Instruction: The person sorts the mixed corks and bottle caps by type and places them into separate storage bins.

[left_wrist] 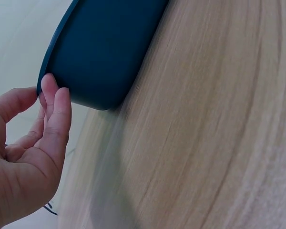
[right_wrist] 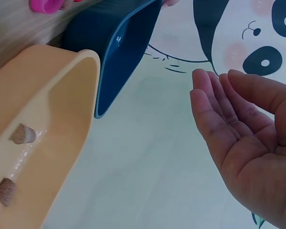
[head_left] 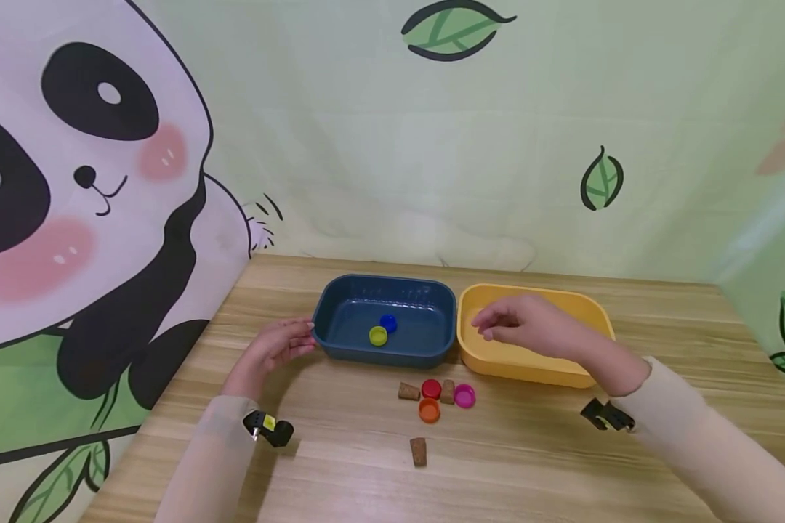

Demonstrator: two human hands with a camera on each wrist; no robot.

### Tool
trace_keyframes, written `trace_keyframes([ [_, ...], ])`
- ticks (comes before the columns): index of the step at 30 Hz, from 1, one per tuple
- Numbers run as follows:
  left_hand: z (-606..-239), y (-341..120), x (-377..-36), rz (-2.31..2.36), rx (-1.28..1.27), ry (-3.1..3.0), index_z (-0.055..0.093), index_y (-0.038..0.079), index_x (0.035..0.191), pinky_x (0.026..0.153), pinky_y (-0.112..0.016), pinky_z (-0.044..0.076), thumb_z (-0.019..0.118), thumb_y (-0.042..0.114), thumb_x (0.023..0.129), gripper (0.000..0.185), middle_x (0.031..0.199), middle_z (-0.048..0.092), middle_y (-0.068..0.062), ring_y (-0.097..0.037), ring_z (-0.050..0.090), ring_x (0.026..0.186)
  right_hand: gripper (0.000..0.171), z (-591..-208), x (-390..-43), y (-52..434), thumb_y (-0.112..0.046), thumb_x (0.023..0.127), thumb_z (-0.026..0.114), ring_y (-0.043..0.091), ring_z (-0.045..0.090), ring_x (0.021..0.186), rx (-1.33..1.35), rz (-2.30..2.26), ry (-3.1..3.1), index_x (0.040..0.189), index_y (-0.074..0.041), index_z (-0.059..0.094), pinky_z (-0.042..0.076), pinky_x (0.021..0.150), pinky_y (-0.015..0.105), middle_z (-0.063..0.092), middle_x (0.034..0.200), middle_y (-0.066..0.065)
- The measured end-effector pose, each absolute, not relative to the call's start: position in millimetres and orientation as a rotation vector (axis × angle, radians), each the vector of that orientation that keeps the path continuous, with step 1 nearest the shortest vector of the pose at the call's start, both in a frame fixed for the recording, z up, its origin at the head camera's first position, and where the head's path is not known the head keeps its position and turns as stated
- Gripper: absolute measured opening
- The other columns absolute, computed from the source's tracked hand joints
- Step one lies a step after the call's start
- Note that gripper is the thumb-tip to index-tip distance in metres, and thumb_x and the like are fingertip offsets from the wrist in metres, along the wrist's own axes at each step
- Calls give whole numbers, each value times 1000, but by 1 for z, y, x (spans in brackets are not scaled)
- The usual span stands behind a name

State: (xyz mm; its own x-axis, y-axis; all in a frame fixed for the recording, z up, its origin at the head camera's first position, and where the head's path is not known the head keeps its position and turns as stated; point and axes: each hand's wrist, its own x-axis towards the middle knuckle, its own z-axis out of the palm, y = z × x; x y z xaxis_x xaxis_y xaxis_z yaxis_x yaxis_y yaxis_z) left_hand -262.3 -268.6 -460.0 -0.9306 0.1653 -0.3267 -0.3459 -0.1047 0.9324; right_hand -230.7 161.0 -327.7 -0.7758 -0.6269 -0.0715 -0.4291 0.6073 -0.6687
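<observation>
My left hand [head_left: 283,344] pinches the left rim of a dark blue plastic bin [head_left: 379,355]; in the left wrist view the thumb [left_wrist: 21,101] lies at the lip, fingers against the outer wall. Inside that bin lie a blue bottle cap [head_left: 388,323] and a yellow-green cap [head_left: 378,335]. Over the yellow bin [head_left: 523,371], my right hand [head_left: 520,325] hovers with loosely bent fingers and nothing between them. The right wrist view shows two corks inside the yellow bin, one cork [right_wrist: 23,134] above the other cork [right_wrist: 5,192].
In front of the bins lie a red cap [head_left: 432,389], an orange cap [head_left: 429,410] and a pink cap [head_left: 464,396]. Beside them are two corks [head_left: 408,391], with another cork [head_left: 419,452] nearer me. A panda-print cloth [head_left: 366,145] hangs behind the wooden table [head_left: 340,465].
</observation>
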Motion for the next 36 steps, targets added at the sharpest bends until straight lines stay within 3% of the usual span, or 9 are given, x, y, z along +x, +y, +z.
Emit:
trace_keyframes([
  [5,-460,-269,-263,2096,-216,1839,36,-17,145,73,-16,62,48,4,106,47,79,73,6,-3,70,73,23,-339,-224,169,-8,98,66,26,72,99,-842,-1014,2545,116,4,71,64,87,29,76,109,18],
  [11,-461,-270,-263,2087,-217,1841,34,-17,146,74,-16,62,46,5,106,48,79,73,6,-3,70,73,21,-359,-217,172,-11,98,67,17,69,93,-794,-1055,2591,115,1,73,58,80,15,77,107,15],
  [15,-461,-271,-264,2092,-208,1840,36,-17,146,75,-17,62,47,5,106,47,80,73,6,-3,71,73,22,-374,-210,171,-10,97,68,14,67,92,-745,-1079,2614,114,2,72,56,75,14,76,104,15],
  [21,-463,-270,-265,2083,-214,1841,32,-16,149,75,-17,62,47,6,106,50,80,74,6,-3,71,74,25,-393,-198,170,-9,96,70,16,68,91,-731,-1100,2605,116,5,71,59,76,19,76,107,17],
  [29,-464,-270,-266,2090,-242,1835,42,-11,143,74,-17,63,50,7,106,42,78,73,6,-4,71,73,38,-424,-195,164,-5,90,72,30,72,101,-778,-1013,2605,125,9,65,63,89,43,72,116,23],
  [36,-464,-270,-265,2086,-236,1835,37,-13,148,74,-17,63,49,7,106,48,79,73,7,-3,71,74,46,-442,-197,157,-6,87,75,36,72,105,-833,-926,2654,127,12,63,61,93,48,71,120,25],
])
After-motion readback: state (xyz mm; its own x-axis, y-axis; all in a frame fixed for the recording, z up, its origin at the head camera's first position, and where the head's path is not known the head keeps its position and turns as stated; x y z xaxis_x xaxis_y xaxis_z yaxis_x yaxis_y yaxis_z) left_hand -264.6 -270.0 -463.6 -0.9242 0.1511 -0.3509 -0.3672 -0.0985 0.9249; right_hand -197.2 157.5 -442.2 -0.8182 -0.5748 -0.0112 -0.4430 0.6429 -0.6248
